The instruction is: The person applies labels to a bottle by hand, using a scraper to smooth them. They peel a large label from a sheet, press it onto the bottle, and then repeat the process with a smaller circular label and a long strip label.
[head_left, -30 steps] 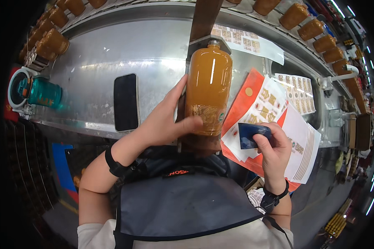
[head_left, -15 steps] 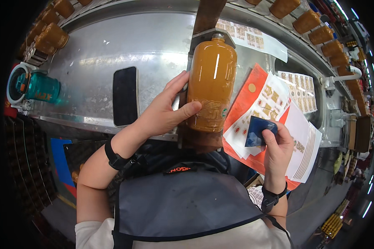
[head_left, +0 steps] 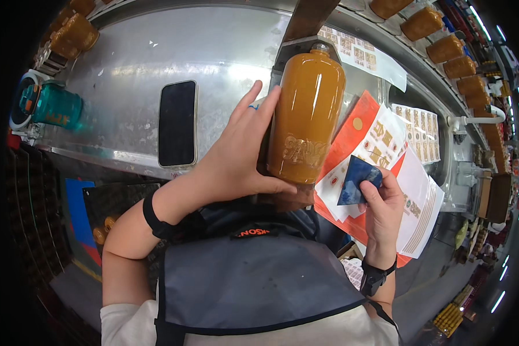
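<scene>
Left hand [head_left: 242, 155] is spread wide, not wrapped around anything, just lying along the left side of the amber bottle [head_left: 308, 115] with the thumb down by its bottom end. Right hand [head_left: 383, 199] has a blue card [head_left: 354, 181] pinched between thumb and fingers, just off the bottle's lower right, over some sheets [head_left: 380, 138].

The bottle's lying in a brown stand [head_left: 294, 202], neck pointing away from the person, bottom end toward the apron [head_left: 259, 282]. Can't tell if the amber is the glass or what's inside, tbh.

Right side's tight: the sheets and an orange folder [head_left: 360, 112] come up close beside the bottle. On the left, metal bench [head_left: 127, 63] stretches past a phone [head_left: 177, 123] to a teal jug [head_left: 60, 106] near the end, no idea how full. Front edge runs just below the phone, forearm across it. More amber jars [head_left: 446, 49] line the back right.
</scene>
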The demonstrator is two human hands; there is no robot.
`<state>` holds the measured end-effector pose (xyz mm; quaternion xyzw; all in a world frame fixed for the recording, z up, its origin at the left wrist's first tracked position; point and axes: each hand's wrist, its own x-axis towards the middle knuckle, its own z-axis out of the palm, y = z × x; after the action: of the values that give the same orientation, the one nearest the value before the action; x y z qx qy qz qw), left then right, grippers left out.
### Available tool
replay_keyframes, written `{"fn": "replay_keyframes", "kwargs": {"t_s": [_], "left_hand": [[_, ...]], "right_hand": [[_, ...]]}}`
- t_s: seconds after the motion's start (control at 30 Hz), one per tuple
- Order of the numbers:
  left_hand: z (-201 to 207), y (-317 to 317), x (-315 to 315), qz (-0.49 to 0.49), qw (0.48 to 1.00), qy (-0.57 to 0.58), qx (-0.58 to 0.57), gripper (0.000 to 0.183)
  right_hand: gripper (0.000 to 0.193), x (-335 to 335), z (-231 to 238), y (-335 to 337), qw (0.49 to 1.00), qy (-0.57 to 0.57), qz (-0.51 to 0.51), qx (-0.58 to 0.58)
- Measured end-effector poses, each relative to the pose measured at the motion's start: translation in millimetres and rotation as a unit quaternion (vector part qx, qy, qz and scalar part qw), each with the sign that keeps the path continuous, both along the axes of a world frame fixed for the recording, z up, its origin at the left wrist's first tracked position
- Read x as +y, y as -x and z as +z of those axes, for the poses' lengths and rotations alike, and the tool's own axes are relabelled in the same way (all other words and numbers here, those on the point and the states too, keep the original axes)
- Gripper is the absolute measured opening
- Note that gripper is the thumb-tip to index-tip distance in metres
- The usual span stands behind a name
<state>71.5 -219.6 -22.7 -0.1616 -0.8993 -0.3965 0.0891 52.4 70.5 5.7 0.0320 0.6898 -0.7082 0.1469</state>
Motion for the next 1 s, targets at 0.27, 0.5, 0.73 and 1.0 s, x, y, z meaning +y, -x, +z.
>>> {"fn": "replay_keyframes", "kwargs": {"t_s": [0.27,0.5,0.73,1.0], "left_hand": [[-16,11,3,-0.002,0.963,-0.244,-0.115,0.094],[-25,11,3,0.009,0.955,-0.271,-0.117,0.087],[-22,10,4,0.011,0.961,-0.258,-0.105,0.091],[-28,11,2,0.002,0.959,-0.260,-0.112,0.099]], "right_hand": [[0.022,-5,-2,0,1.000,0.009,0.016,-0.003],[0.021,-7,1,2,1.000,0.005,0.019,-0.019],[0.024,-13,3,2,0.999,-0.007,0.018,-0.027],[0.025,-24,11,18,0.998,-0.033,0.041,0.037]]}}
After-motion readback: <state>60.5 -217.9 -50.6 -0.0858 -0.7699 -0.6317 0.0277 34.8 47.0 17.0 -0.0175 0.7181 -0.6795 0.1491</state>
